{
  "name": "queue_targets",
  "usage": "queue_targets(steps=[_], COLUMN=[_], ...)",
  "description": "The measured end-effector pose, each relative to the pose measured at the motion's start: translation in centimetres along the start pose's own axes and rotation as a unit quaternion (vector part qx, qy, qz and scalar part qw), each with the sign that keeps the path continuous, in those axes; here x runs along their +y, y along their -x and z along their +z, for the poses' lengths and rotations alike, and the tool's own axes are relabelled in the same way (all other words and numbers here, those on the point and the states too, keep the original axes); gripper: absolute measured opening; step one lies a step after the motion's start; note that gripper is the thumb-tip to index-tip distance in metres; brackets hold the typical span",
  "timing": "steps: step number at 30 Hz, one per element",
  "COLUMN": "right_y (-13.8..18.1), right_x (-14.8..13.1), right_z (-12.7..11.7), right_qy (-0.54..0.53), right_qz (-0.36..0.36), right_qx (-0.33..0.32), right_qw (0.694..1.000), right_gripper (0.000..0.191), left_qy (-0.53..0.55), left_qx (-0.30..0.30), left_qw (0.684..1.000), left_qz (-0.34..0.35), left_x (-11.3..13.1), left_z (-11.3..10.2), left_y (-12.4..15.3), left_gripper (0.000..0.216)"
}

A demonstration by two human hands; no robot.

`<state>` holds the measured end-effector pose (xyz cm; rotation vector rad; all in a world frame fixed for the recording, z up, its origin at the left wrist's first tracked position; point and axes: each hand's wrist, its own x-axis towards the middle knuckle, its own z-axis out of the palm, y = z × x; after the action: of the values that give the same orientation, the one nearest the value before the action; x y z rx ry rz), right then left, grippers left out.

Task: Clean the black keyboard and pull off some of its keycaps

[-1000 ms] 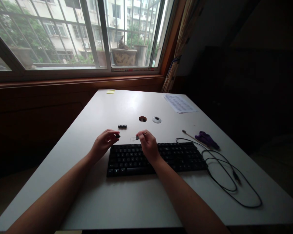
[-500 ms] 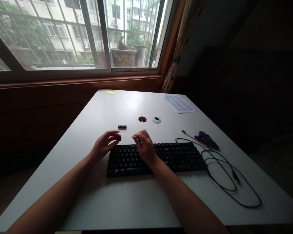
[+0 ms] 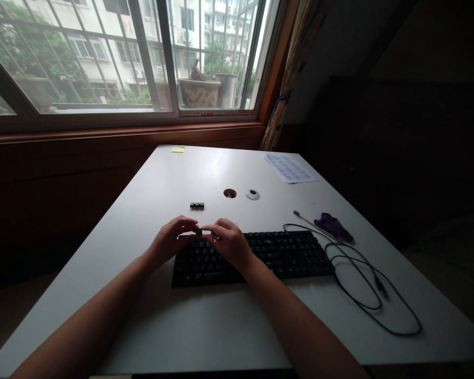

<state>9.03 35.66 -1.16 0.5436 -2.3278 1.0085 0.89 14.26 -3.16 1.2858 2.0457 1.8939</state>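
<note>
Left hand [image 3: 171,239] and right hand [image 3: 230,241] have drawn together above the keyboard [image 3: 287,252], bringing work to one dark keycap [image 3: 198,232]: the left pinches it, the right touches it, whether gripping I cannot tell. Three more caps [image 3: 197,206] sit beyond on the white table [image 3: 205,331], facing a barred window [image 3: 114,63].

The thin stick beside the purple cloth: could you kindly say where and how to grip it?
Probably pinch the stick across its bare shaft, between dark tip and purple cloth, from above and the far side: it is slender there, and the black cable runs on the nearer side.
</note>
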Motion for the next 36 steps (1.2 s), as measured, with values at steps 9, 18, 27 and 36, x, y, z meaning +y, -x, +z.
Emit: queue_targets(steps=[9,18,27,36], right_y=[0.2,0.2,-0.6,-4.6], right_x=[0.3,0.1,-0.3,2.1], right_z=[0.2,0.2,-0.7,-4.1], right_qy=[0.031,0.050,0.049,0.037], right_qz=[-0.006,-0.006,0.037,0.062], right_qx=[0.000,-0.011,0.007,-0.037], right_qw=[0.999,0.999,0.998,0.997], right_gripper=[0.017,0.017,0.016,0.016], left_qy=[-0.021,-0.040,-0.145,-0.199], left_qx=[0.004,-0.008,0.001,-0.073], left_qw=[1.000,0.999,0.989,0.977], left_qz=[0.015,0.021,0.042,0.017], left_x=[0.6,0.4,2.0,1.5], left_z=[0.2,0.2,-0.5,-1.4], left_y=[-0.1,0.0,-0.4,-0.7], left_gripper=[0.026,0.035,0.013,0.015])
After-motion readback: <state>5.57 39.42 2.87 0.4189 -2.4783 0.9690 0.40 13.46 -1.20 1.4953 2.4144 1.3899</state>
